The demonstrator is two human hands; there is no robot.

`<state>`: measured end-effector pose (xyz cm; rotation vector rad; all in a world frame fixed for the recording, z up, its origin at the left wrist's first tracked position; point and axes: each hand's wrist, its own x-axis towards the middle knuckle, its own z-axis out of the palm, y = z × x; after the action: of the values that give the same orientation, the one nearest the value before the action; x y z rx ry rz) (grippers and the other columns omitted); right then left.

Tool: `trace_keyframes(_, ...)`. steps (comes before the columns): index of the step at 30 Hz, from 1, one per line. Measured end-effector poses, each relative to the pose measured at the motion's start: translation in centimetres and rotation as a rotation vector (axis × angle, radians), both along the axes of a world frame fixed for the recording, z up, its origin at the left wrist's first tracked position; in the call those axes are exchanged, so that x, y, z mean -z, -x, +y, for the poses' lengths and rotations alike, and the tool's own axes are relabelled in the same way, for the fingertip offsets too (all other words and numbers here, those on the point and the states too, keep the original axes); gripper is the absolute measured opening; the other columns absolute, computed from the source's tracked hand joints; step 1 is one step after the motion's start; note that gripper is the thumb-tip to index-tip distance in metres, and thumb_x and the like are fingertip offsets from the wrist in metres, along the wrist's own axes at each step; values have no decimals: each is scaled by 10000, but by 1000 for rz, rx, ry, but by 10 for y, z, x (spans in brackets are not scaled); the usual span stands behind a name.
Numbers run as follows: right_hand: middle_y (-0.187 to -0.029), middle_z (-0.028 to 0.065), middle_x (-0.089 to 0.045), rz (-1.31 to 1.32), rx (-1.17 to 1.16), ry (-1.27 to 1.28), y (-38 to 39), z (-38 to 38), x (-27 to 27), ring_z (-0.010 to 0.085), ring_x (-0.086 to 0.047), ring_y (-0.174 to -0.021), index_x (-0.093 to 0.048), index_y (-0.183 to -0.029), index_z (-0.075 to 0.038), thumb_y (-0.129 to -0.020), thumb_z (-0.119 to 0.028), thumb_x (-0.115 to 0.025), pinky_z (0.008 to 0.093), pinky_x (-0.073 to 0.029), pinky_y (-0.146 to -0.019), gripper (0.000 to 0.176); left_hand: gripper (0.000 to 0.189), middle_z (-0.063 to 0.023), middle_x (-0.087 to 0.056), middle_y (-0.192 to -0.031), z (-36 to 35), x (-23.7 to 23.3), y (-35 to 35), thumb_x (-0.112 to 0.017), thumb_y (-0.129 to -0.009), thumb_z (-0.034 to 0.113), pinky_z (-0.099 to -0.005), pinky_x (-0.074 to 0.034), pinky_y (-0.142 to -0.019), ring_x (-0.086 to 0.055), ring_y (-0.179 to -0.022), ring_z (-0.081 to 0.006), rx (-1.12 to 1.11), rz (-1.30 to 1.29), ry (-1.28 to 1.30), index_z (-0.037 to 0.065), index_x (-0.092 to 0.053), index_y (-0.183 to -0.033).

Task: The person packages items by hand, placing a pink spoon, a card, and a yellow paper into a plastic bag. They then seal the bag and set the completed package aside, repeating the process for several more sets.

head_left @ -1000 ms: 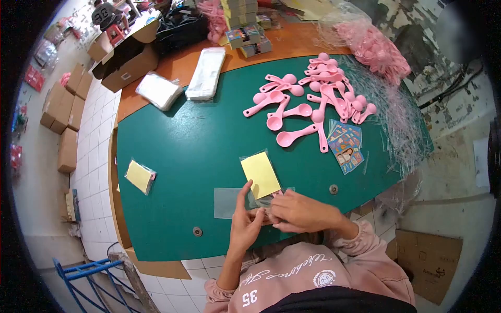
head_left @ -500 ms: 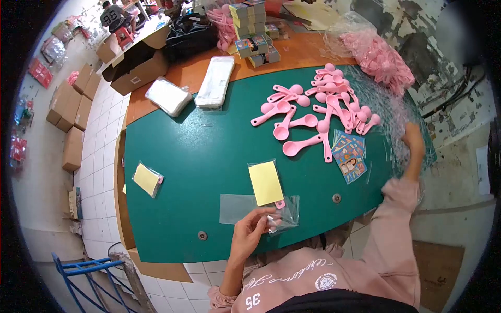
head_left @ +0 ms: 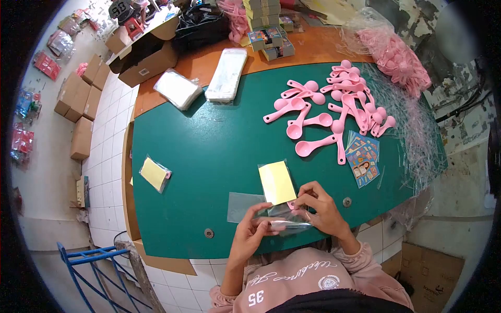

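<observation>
A clear plastic bag lies stretched between my hands at the table's near edge. My left hand is closed on its left part, thumb against fingers. The fingers of my right hand pinch the bag's right side, partly hiding what is between them. Just beyond them lies a packet with a yellow card, the pink end of a handle poking out at its lower corner. Another clear sheet of plastic lies flat beside my left hand.
Pink measuring spoons lie heaped at the right, near blue printed cards. A second yellow-card packet is at the left. Stacks of clear bags, card bundles and a bag of pink spoons stand farther back.
My right hand has come in from the far right edge of the table to the plastic bag. My left hand stays on the bag. The view has shifted slightly.
</observation>
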<state>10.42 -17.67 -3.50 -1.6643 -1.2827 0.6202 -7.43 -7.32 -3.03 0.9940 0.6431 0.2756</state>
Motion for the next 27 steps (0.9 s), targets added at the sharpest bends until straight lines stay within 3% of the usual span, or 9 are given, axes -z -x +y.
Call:
trace_keyframes(2, -936, 97, -465, 41, -35, -15, -4, -1, -5, 200, -538, -782, -598, -871, -13, -718, -35, -669, 282, -460, -688, 170, 209, -107, -606, -973, 0, 0, -3, -482, -889, 37, -267, -506, -748, -619, -903, -184, -24, 33, -80, -10, -509, -1091)
trace_keyframes(4, -941, 89, -475, 121, -33, 42, -6, -3, -13, 171, -536, -768, -599, -864, -12, -733, -33, -661, 272, -461, -678, 147, 178, -87, -612, -930, 0, -4, -10, -558, -839, 24, -268, -511, -715, -625, -843, -151, 115, 180, -492, 7, -539, -1015)
trace_keyframes(7, -920, 73, -512, 344, -22, 87, -9, -4, -5, 118, -543, -744, -591, -857, -3, -770, -39, -640, 247, -464, -650, 107, 146, -41, -605, -885, -1, 5, -10, -623, -792, 18, -222, -483, -671, -577, -824, -88, 67, 268, -546, -8, -556, -919)
trace_keyframes(11, -801, 55, -580, 646, 109, 181, -3, 2, -6, 78, -575, -711, -549, -848, 24, -823, -63, -605, 216, -471, -591, 107, 108, -41, -605, -852, -1, 5, -16, -624, -795, 25, -218, -481, -668, -576, -775, -84, -3, 241, -566, -8, -568, -881)
trace_keyframes(17, -741, 70, -590, 512, 247, 196, 5, 7, -4, 100, -603, -644, -489, -918, 21, -824, -62, -597, 221, -476, -540, 165, 143, -37, -583, -829, -3, 11, -21, -636, -798, 46, -219, -484, -646, -580, -758, -91, -23, 310, -603, -2, -543, -895)
trace_keyframes(19, -739, 74, -591, 488, 251, 179, 6, 7, -5, 104, -607, -643, -483, -935, 14, -826, -62, -592, 223, -476, -536, 172, 192, -47, -576, -847, -7, 16, -23, -629, -809, 58, -212, -482, -601, -583, -760, -102, -189, 247, -457, 0, -500, -939)
trace_keyframes(24, -761, 88, -593, 448, 249, 175, 8, 10, -12, 106, -602, -616, -506, -1000, 9, -813, -44, -586, 231, -473, -520, 210, 207, -61, -565, -883, -7, 10, -22, -605, -826, 54, -203, -469, -554, -566, -758, -99, -187, 250, -408, 3, -476, -980)
trace_keyframes(27, -788, 95, -605, 270, 203, 217, 9, 9, -14, 78, -573, -607, -532, -1089, 1, -795, -3, -584, 207, -461, -543, 298, 266, -66, -565, -929, -4, -1, -23, -601, -825, 51, -197, -462, -550, -542, -769, -89, -113, 248, -395, 20, -504, -1071)
